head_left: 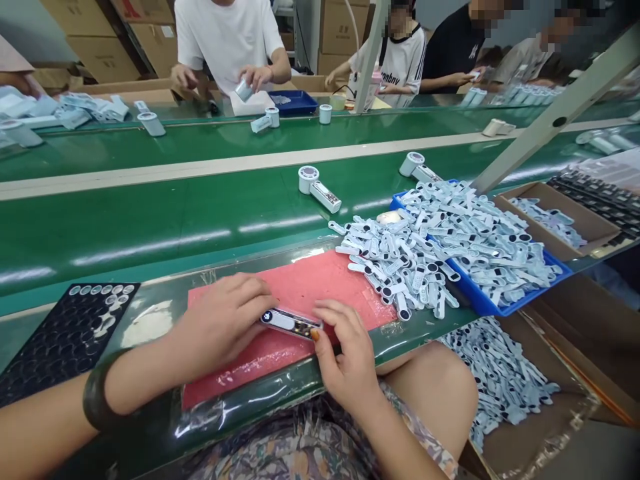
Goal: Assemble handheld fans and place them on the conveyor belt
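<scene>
Over a pink mat [320, 280] I hold a slim pale handle-shaped device [285, 321], lying level between my hands. Its left end has a dark round spot, and parts of a circuit board show near its right end. My left hand [227, 317] is closed on the left end, and its fingers hide some of it. At the other end, the thumb and fingers of my right hand [347, 347] pinch the device. A heap of small pale-blue plastic covers [400, 260] lies on the mat's right edge, just beyond my right hand.
A black sheet of round stickers [75, 333] lies left. At right are an overfull blue tray [500, 307] of covers and a cardboard box [555, 207]. Devices with round heads [320, 190] rest on the green conveyor belt [150, 227]. A slanted metal post [555, 120] rises at right; co-workers [230, 40] sit opposite.
</scene>
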Motion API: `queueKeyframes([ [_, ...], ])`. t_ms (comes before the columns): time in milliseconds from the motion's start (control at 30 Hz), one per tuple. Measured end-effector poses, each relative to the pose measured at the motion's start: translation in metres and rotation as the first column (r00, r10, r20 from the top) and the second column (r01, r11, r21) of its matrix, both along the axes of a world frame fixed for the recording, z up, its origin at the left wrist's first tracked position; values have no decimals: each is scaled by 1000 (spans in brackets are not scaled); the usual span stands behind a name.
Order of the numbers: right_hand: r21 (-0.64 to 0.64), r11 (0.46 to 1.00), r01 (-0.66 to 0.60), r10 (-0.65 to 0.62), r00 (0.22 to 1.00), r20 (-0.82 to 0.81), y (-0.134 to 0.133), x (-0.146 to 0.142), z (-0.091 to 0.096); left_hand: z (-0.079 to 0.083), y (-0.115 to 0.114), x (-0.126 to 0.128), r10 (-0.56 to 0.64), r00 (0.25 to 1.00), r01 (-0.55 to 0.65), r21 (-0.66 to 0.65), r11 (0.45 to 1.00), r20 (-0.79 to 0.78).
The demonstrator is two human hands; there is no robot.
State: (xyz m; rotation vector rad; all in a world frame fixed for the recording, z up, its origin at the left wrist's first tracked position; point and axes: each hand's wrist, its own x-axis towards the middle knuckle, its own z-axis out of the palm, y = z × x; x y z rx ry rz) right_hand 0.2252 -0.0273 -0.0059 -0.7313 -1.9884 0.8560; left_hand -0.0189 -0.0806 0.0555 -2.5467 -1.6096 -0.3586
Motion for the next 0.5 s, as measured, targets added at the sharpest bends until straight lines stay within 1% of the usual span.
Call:
queueKeyframes([
  [67, 5, 1000, 10, -10, 1000, -3, 0, -1, -1, 10, 24, -27, 4, 997, -1, 39, 999, -74],
  [100, 11, 1000, 9, -10, 1000, 2, -1, -2, -1, 16, 38, -44, 29, 992, -21, 65, 998, -120],
  [200, 37, 999, 6, -6, 1000, 25, -2, -6, -2, 31, 86, -92, 176, 959, -158, 98, 983, -223],
  [267, 49, 999, 2, -4, 999, 38, -3, -8, -2, 36, 113, -117, 274, 933, -259, 92, 961, -233],
  [300, 54, 999, 0, -2, 999, 39, -3, -9, -2, 36, 124, -126, 310, 924, -296, 92, 951, -225],
  [367, 65, 998, -3, 1, 999, 39, -3, -10, -1, 32, 138, -137, 351, 915, -336, 104, 936, -198],
  [433, 70, 998, 1, -4, 999, 42, -3, -11, 0, 22, 143, -139, 360, 918, -341, 132, 931, -165],
  [500, 74, 997, 7, -10, 999, 44, -3, -12, 1, 8, 142, -135, 342, 932, -322, 160, 933, -117],
])
